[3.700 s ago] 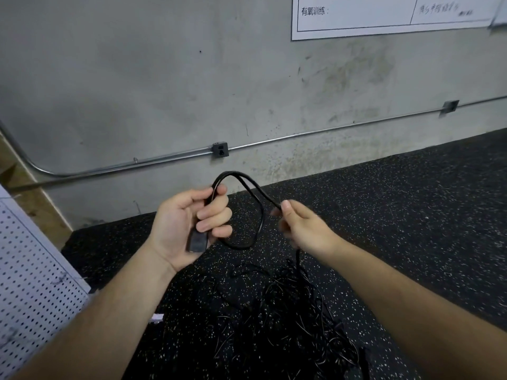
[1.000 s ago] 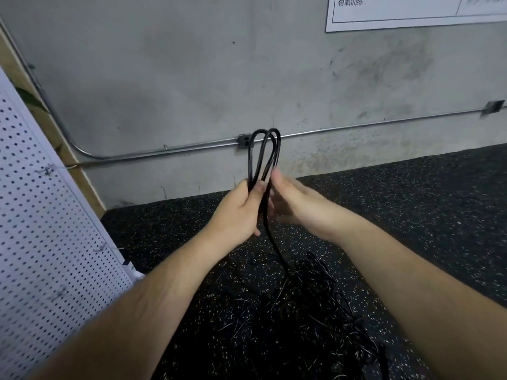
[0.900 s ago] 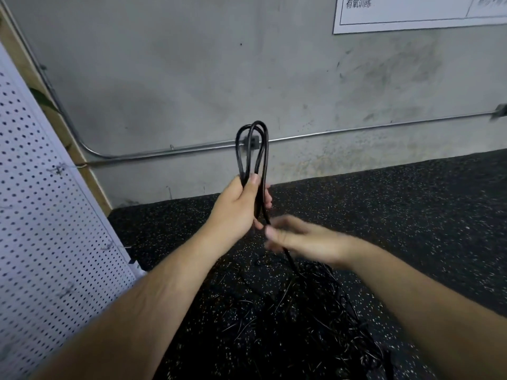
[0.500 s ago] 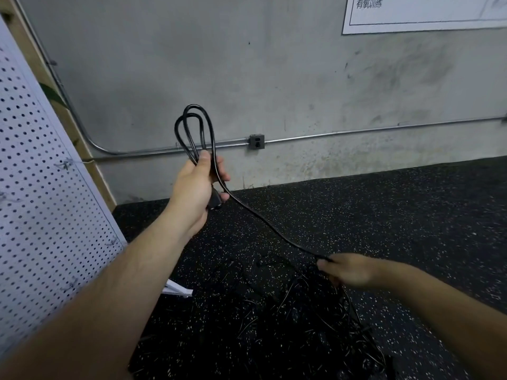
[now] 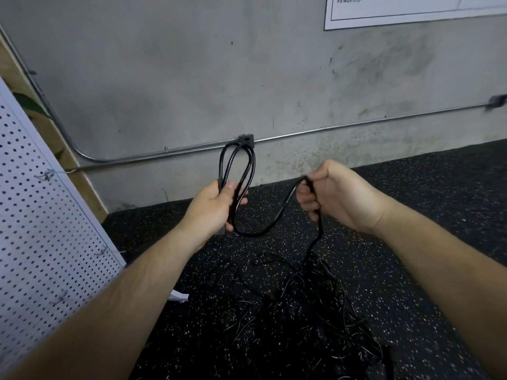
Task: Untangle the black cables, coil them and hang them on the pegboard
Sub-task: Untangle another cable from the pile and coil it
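Black cable (image 5: 253,236) held between two hands
Pegboard (image 5: 41,242) leans far left. The left hand (image 5: 211,212) has its fingers wrapped round two upright loops. The cable sags to the right hand (image 5: 340,196), fingers curled tight on it, then drops into the tangled pile (image 5: 307,305) on the floor.

Looped black cable (image 5: 253,236), tangled pile (image 5: 296,311), perhaps several

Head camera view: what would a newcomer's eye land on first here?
The left hand at centre grips upright loops of black cable, while the right hand holds the same cable beside it. Below them a tangled pile of cables lies on the speckled floor; a white pegboard stands at the left edge.
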